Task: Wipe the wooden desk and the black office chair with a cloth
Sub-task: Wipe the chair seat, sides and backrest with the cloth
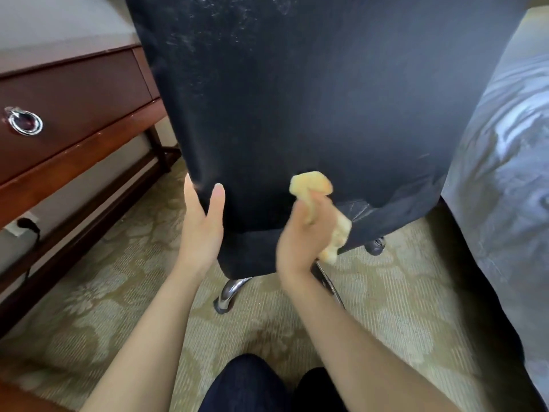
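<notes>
Cloth [310,184], yellow and bunched, sat in my right hand [303,236], whose fingers were curled tight round it, one wad poking out above the fist and another hanging below it. From the head camera, the only view, that hand was blurred, and it pressed the cloth against the lower rear face of the black office chair [297,99], near the bottom edge of the backrest. My left hand [203,224] was open, fingers straight, bracing the backrest's left edge with the thumb on the rear face and the other fingers round the side. The wooden worktop [74,93] stood to the left, just beside the chair, its drawer shut and a metal ring pull [25,121] on the front. A bed cover [505,144] crowded the chair on the right, and my knees [246,382] were on the patterned carpet [118,292]. I judged I was partway through the chair's back, since pale dusty smears [222,31] showed high on it. The likeliest trouble was the chair shifting: it rested on a caster [375,245] and chrome legs [230,289], so a hard stroke could roll or swivel it out from my flat left hand. With the cloth so wadded, only a small patch touched the surface, which could leave streaks or missed strips. Working low, I could also have overlooked that dusty upper part.
</notes>
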A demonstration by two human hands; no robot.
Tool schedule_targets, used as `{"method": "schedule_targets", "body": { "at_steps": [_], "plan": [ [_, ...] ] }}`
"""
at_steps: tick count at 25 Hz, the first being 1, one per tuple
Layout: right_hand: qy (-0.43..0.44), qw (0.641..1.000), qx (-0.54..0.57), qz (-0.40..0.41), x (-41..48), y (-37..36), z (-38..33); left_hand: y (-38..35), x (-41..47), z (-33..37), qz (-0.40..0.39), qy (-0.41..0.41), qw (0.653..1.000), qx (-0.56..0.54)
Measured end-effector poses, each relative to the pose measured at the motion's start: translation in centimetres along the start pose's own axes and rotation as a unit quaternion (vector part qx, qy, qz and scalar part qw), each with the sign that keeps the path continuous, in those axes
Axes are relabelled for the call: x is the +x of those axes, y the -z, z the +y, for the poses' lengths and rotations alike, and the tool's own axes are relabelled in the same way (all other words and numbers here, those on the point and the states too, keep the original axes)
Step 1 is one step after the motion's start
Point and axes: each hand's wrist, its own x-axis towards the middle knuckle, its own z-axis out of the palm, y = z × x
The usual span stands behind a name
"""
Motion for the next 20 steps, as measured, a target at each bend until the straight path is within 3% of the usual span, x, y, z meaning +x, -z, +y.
{"method": "schedule_targets", "body": {
  "at_steps": [5,9,10,11,13,15,18,20],
  "plan": [
    [0.196,0.951,-0.049,-0.235,-6.4,-0.7,1.2,0.2,0.8,-0.4,0.035,0.033,0.999,-0.012],
    [0.415,0.867,-0.084,-0.261,-1.6,0.6,3.2,0.7,1.1,-0.8,0.036,0.033,0.998,0.034],
    [0.415,0.855,-0.085,-0.300,-0.3,1.0,3.2,0.9,1.3,-0.8,0.026,0.033,0.998,0.046],
    [0.363,0.861,-0.079,-0.347,0.8,1.3,3.1,1.2,1.5,-0.8,0.008,0.032,0.998,0.062],
    [0.182,0.907,-0.067,-0.375,2.4,2.0,3.0,1.6,2.1,-0.8,-0.027,0.029,0.995,0.092],
    [0.109,0.946,-0.067,-0.299,4.1,3.2,4.2,1.9,2.4,-0.6,-0.052,0.027,0.994,0.092],
    [0.131,0.969,-0.076,-0.195,5.9,5.3,6.2,1.6,2.5,-0.2,-0.070,0.023,0.993,0.087],
    [0.105,0.989,-0.088,-0.062,8.0,5.9,7.7,1.3,2.1,-0.1,-0.053,0.011,0.993,0.102]
  ]
}}
